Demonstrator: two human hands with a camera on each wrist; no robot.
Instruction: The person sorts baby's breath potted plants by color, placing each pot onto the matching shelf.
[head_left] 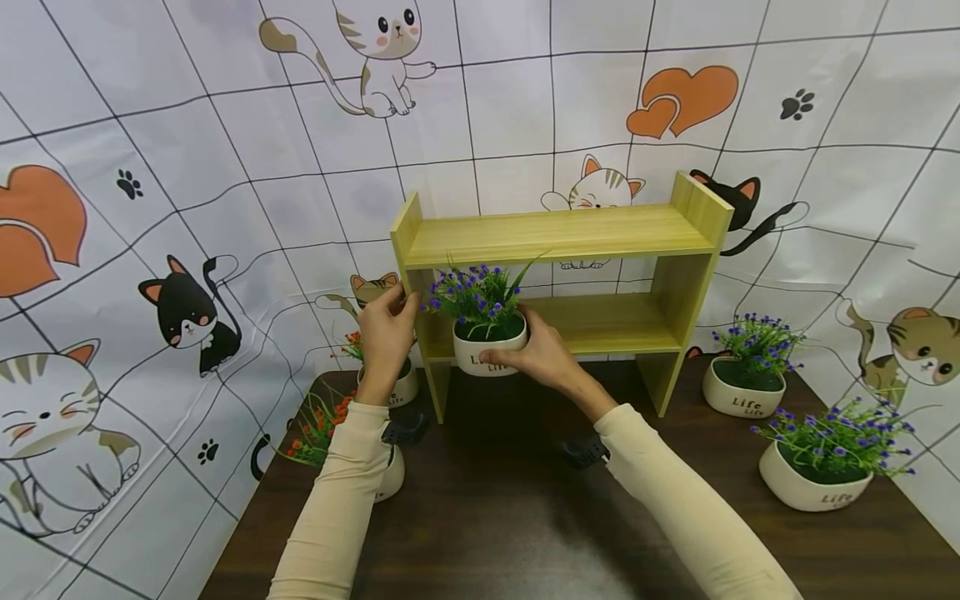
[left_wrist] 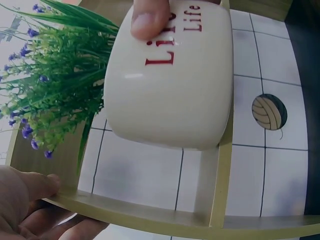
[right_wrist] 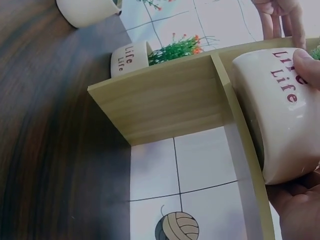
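The pot point(head_left: 471, 348) is gripped by the right hand point(head_left: 543, 352), the shelf point(head_left: 555, 233) side pinched by the left hand point(head_left: 386, 332); placing seems in hand, a level inward move being needed.

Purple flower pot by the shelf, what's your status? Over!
Right hand grips purple flower pot, upright. Left hand holds shelf's left panel. Pot at lower board's front edge; resting or not, unclear. Left panel close beside flowers.

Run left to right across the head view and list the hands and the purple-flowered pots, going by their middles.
Left hand → held pot → right hand → rear pot on the right side of the table → front pot on that same side.
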